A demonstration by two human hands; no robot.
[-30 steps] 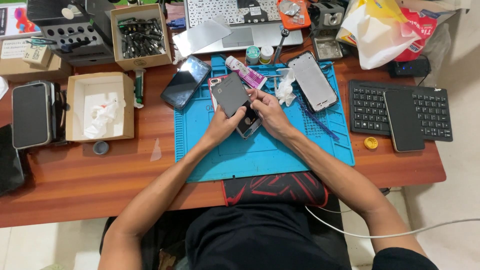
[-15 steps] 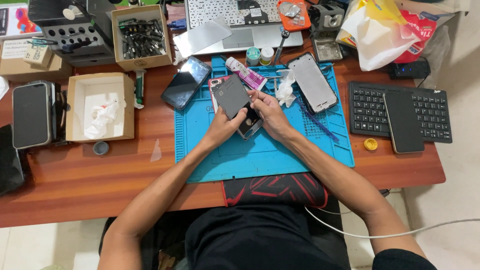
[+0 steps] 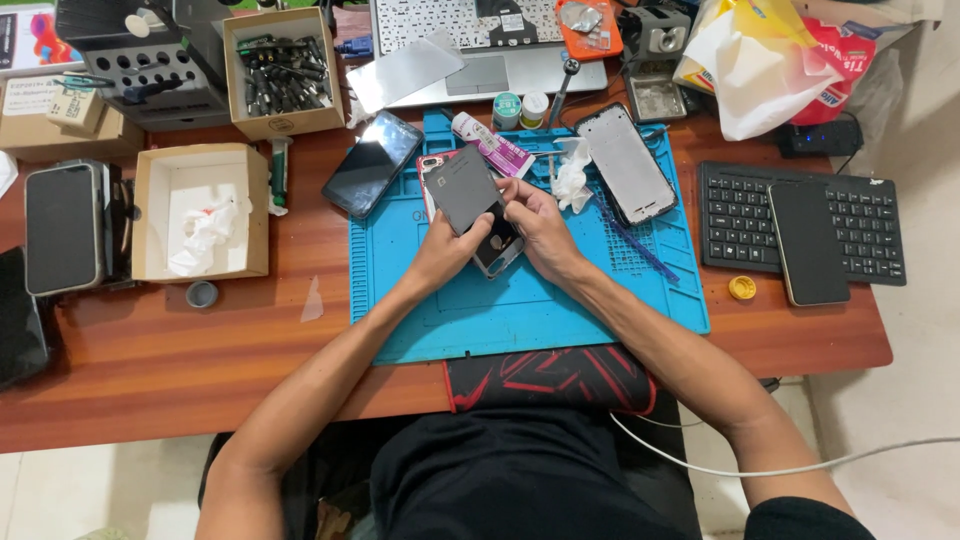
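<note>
Resting over the mat [image 3: 520,310], a phone [image 3: 497,246] is clamped between left-hand [image 3: 447,247] and right-hand [image 3: 540,228] fingers, a plate [image 3: 461,189] beside them.

**Wooden desk with a blue repair mat at its centre**

The reddish-brown wooden desk [image 3: 250,370] carries a blue silicone repair mat [image 3: 560,310], the landmark here. Left of the mat lie a scrap of clear film [image 3: 312,300], a small grey cap [image 3: 201,294], an open cardboard box with white tissue inside [image 3: 150,215] and, farther left, a phone in a grey case [image 3: 62,228]. Overlapping the mat's upper left corner is a dark smartphone [image 3: 372,165]. Beyond that corner stands a cardboard box of screwdriver bits [image 3: 282,72]. Behind the mat rests a silver laptop [image 3: 490,45]. Right of the mat lie a black keyboard [image 3: 870,235] and a small yellow cap [image 3: 741,288].
</note>
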